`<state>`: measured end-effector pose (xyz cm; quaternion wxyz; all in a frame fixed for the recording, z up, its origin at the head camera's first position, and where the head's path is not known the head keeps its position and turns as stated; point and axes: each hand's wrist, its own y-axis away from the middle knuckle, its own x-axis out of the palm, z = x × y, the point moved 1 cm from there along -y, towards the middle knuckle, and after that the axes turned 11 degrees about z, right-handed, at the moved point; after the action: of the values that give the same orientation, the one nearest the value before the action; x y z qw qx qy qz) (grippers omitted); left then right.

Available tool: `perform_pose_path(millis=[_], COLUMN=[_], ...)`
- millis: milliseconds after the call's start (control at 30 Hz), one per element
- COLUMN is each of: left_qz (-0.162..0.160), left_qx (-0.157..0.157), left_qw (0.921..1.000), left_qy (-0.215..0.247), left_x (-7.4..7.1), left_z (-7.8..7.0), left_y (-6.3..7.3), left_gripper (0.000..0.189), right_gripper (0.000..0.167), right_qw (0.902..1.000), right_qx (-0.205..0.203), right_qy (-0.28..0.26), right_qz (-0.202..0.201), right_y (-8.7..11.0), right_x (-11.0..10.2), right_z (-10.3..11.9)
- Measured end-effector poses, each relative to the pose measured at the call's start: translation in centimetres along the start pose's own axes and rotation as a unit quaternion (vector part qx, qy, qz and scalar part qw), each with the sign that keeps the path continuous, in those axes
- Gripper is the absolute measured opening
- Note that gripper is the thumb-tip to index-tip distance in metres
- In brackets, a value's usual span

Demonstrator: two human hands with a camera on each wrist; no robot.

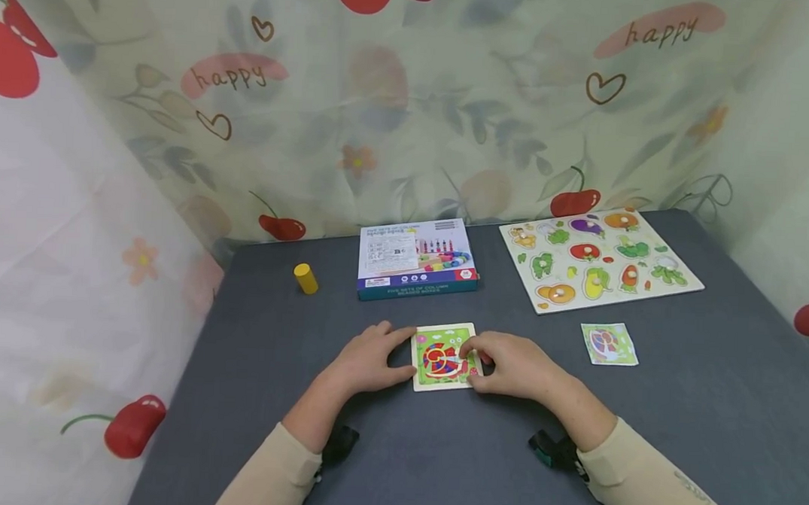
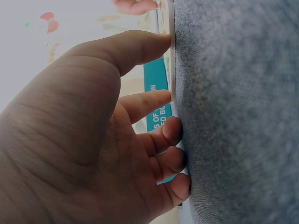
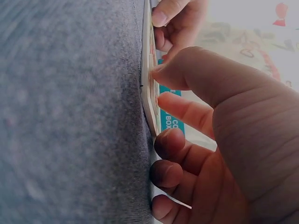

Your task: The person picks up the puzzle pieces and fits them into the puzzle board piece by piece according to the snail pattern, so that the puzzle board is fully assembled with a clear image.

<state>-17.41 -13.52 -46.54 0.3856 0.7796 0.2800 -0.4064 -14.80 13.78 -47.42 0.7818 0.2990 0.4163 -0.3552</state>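
A small square wooden snail puzzle [image 1: 443, 358] lies flat on the grey table. My left hand [image 1: 370, 360] is at its left edge, the thumb and straight forefinger set apart and touching the rim; the other fingertips rest on the table in the left wrist view. From the other side my right hand [image 1: 513, 365] reaches over the right part of the puzzle. Its bent forefinger and thumb close in on a puzzle piece [image 3: 152, 62] near the snail's head. The fingers partly hide that piece. The remaining right fingers curl beside the board.
Behind the puzzle stands a flat box of beads [image 1: 418, 259]. A yellow cylinder [image 1: 305, 278] is to its left. On the right lie a large vegetable puzzle board [image 1: 601, 259] and a small snail picture card [image 1: 609, 343]. A printed curtain [image 1: 438, 96] hangs along the table's back.
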Motion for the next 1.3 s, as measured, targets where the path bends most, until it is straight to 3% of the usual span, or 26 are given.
perform_pose_path(millis=[367, 700, 867, 1100, 1300], left_qz=[-0.001, 0.004, 0.011, 0.002, 0.012], left_qx=[0.019, 0.008, 0.009, 0.013, 0.012], left_qw=[0.9998, 0.9999, 0.9999, 0.9999, 0.9999], left_qy=[-0.011, -0.012, -0.008, -0.001, -0.004], left_x=[0.0, 0.1, 0.2, -0.9, -0.7], left_z=[-0.5, 0.5, 1.0, 1.3, 1.5], left_y=[-0.6, -1.3, -1.7, -2.7, -3.1], left_gripper=[0.072, 0.072, 0.073, 0.073, 0.072], right_gripper=[0.031, 0.018, 0.018, 0.020, 0.021], right_qw=[0.9989, 0.9983, 0.9978, 0.9980, 0.9970], right_qx=[0.022, -0.003, -0.001, -0.006, -0.006], right_qy=[-0.042, -0.056, -0.067, -0.063, -0.077], right_qz=[-0.004, -0.012, 0.001, -0.005, 0.006], right_y=[0.6, -0.5, -0.9, -2.0, -2.2], right_x=[0.0, 0.2, 0.3, -0.6, -0.3], right_z=[-0.4, -1.2, -1.4, -2.0, -2.4])
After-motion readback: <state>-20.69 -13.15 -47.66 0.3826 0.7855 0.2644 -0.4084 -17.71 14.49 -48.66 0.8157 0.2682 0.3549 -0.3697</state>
